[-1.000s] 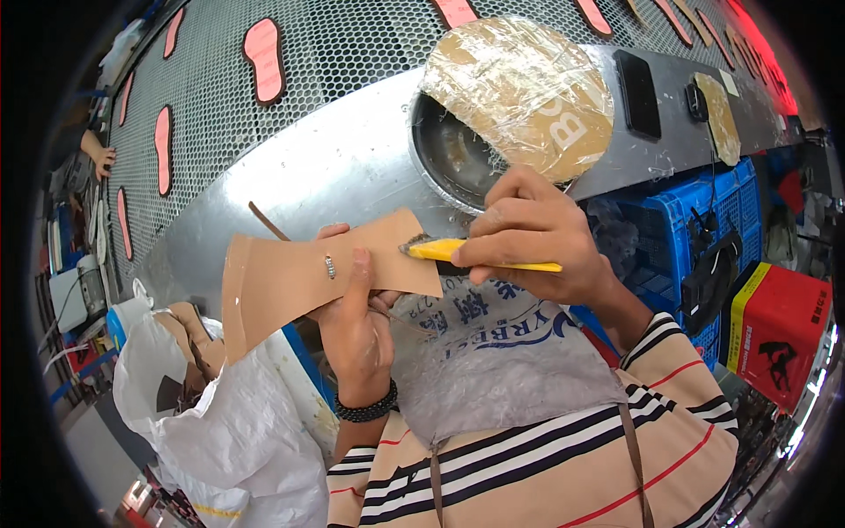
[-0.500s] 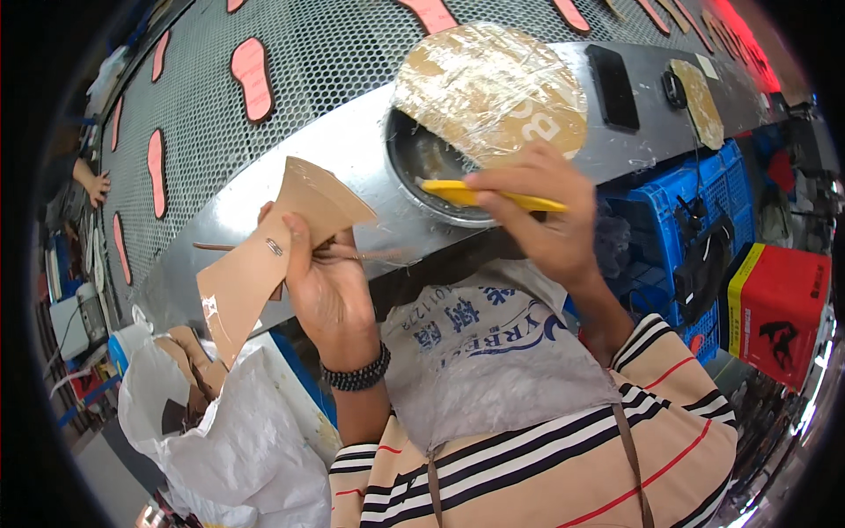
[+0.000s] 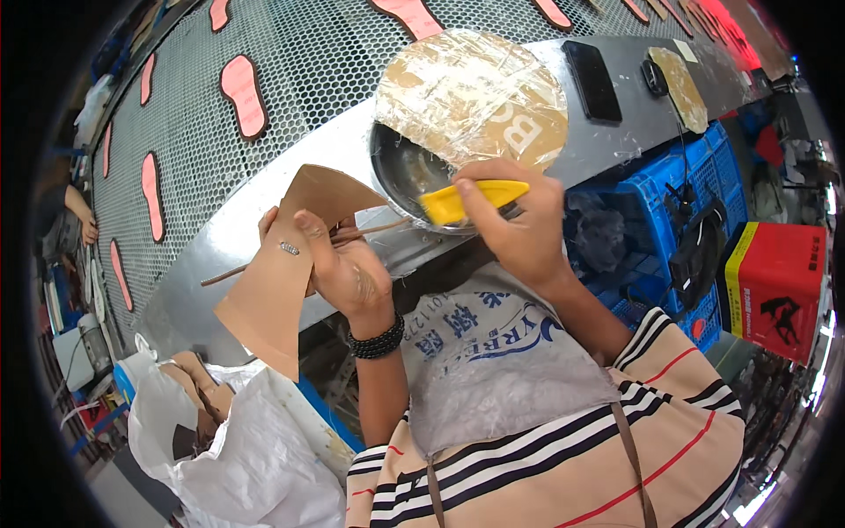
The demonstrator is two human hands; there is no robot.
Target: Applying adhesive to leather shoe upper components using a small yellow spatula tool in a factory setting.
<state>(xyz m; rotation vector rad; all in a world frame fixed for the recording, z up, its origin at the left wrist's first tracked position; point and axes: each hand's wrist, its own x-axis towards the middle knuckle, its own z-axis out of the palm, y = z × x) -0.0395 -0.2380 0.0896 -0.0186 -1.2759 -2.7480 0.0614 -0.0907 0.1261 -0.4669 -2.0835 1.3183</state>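
Left hand: the left hand (image 3: 345, 273) has its fingers curled shut on a tan leather piece (image 3: 283, 280), thumb pressed on its face near a small metal ornament; a thin wooden stick (image 3: 370, 231) is pinched in the same grip
Right hand: the right hand (image 3: 519, 224) is wrapped tight about a yellow brush handle (image 3: 471, 198), fingers together, knuckles up
Leather piece: held up just left of the metal bowl (image 3: 409, 176); its long axis runs from upper right to lower left, the upper end folded back toward the bowl, the lower corner pointing down at the white bag (image 3: 229, 449)
Stick: lies nearly level, one end reaching the bowl's rim, the other jutting left past the leather
Brush handle: long axis near level, its blunt left end over the bowl's near rim; whether it touches the bowl cannot be told
Bowl: sits on the grey metal ledge (image 3: 264, 220), half covered from above by a round cardboard lid wrapped in clear film (image 3: 471, 92)
Surface: beyond the bowl a perforated metal bed (image 3: 299, 62) carries pink sole-shaped cutouts (image 3: 244, 84); a black phone (image 3: 592, 81) lies on the ledge right of the bowl
Room: blue plastic crates (image 3: 678, 185) and a red box (image 3: 775, 286) stand well right of the bowl; the white bag below left of it holds more tan pieces
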